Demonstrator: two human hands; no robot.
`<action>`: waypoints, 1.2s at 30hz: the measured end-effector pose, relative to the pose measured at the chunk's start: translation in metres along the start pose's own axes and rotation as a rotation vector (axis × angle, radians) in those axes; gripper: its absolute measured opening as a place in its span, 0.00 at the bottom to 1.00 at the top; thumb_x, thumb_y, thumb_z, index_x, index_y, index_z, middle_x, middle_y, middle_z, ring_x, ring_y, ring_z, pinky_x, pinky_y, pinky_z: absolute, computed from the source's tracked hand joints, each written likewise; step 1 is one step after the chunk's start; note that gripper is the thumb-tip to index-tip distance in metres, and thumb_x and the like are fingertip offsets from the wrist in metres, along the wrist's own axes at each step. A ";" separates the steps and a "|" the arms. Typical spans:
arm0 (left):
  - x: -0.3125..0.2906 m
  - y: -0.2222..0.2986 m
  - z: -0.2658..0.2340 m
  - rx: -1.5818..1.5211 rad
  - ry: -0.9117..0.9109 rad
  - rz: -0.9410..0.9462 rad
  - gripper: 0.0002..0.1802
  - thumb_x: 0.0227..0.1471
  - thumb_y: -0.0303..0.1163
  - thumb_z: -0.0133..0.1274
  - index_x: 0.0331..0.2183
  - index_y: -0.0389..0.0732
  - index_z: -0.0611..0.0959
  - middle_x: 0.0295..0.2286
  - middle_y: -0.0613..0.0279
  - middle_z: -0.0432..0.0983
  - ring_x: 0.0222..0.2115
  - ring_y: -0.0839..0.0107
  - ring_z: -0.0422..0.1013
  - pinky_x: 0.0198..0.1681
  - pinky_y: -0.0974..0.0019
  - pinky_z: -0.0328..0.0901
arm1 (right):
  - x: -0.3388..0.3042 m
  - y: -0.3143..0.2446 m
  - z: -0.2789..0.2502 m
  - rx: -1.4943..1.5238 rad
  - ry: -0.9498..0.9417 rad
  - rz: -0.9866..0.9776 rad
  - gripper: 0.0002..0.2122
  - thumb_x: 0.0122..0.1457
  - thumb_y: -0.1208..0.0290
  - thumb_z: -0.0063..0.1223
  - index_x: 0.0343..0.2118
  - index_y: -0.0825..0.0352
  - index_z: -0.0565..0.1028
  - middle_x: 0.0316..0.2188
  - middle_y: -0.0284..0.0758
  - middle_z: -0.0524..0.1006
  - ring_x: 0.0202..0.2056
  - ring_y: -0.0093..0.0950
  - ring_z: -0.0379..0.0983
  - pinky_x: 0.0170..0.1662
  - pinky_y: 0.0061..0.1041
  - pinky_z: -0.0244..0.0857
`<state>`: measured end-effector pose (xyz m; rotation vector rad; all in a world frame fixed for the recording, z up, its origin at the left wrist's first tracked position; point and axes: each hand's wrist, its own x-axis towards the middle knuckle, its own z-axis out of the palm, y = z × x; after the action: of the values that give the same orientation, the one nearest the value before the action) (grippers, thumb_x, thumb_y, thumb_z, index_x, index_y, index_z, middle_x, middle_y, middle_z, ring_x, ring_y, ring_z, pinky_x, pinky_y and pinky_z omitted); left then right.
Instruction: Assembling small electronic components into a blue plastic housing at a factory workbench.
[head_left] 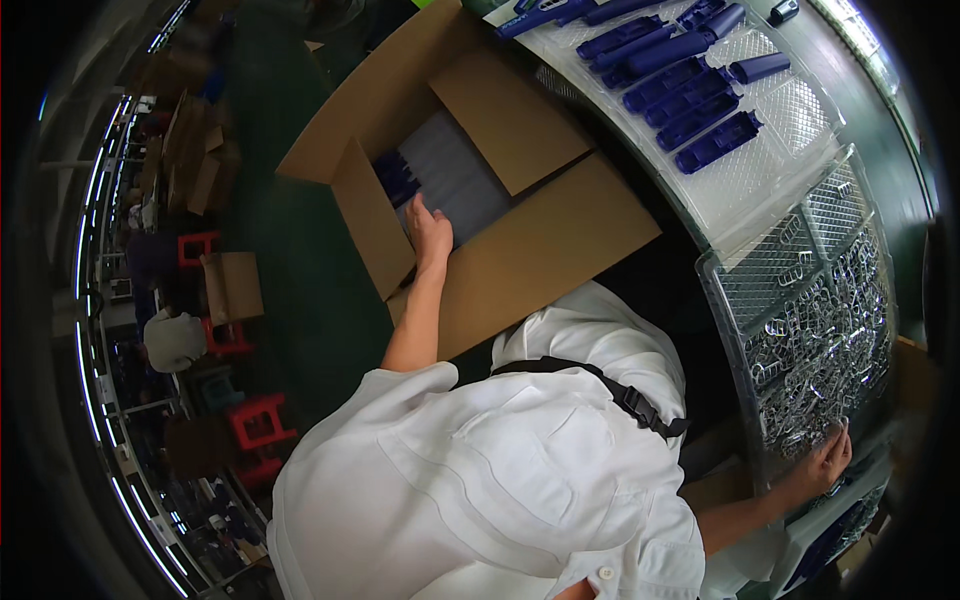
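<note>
My left hand (431,236) reaches down into an open cardboard box (570,225), its fingers drawn together at the edge of a grey sheet (455,165). Dark blue plastic parts (396,178) show just past the fingertips; what the fingers grip, if anything, is hidden. Off to the right, my right hand (826,460) is at the near end of a clear plastic tray (735,320) heaped with shiny metal wire clips (820,340). Thumb and fingers are pinched there, with a small shiny clip (843,424) at their tips.
Several dark blue plastic shells (690,95) lie in rows on a clear textured tray (800,105) on the bench at upper right. The box flaps (510,120) stand spread open. Red stools (260,422), another cardboard box (232,286) and a seated person (174,340) are at far left.
</note>
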<state>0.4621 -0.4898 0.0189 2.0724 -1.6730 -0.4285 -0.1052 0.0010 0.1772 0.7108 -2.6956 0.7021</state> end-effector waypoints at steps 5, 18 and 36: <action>-0.013 -0.045 -0.089 0.825 -0.002 0.296 0.30 0.50 0.24 0.56 0.57 0.35 0.74 0.59 0.51 0.68 0.65 0.51 0.57 0.67 0.29 0.44 | 0.006 -0.004 -0.004 0.176 -0.005 -0.057 0.15 0.71 0.66 0.51 0.53 0.72 0.79 0.54 0.38 0.77 0.51 0.28 0.75 0.56 0.25 0.68; 0.023 -0.141 -0.038 0.392 -0.607 0.438 0.23 0.47 0.33 0.66 0.45 0.35 0.82 0.44 0.46 0.77 0.47 0.46 0.73 0.52 0.52 0.68 | 0.013 -0.031 -0.020 1.046 -0.104 0.402 0.22 0.66 0.74 0.58 0.61 0.73 0.72 0.35 0.29 0.79 0.30 0.11 0.66 0.33 0.10 0.58; -0.064 0.216 -0.083 -1.410 -1.069 0.085 0.30 0.72 0.45 0.35 0.65 0.36 0.64 0.42 0.58 0.73 0.37 0.69 0.72 0.41 0.62 0.75 | -0.010 -0.068 -0.031 1.156 -0.080 0.496 0.07 0.66 0.73 0.58 0.43 0.69 0.76 0.40 0.40 0.84 0.36 0.28 0.84 0.37 0.22 0.79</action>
<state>0.3086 -0.4528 0.1993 0.6390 -1.0963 -2.1325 -0.0579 -0.0308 0.2256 0.2158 -2.3159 2.4445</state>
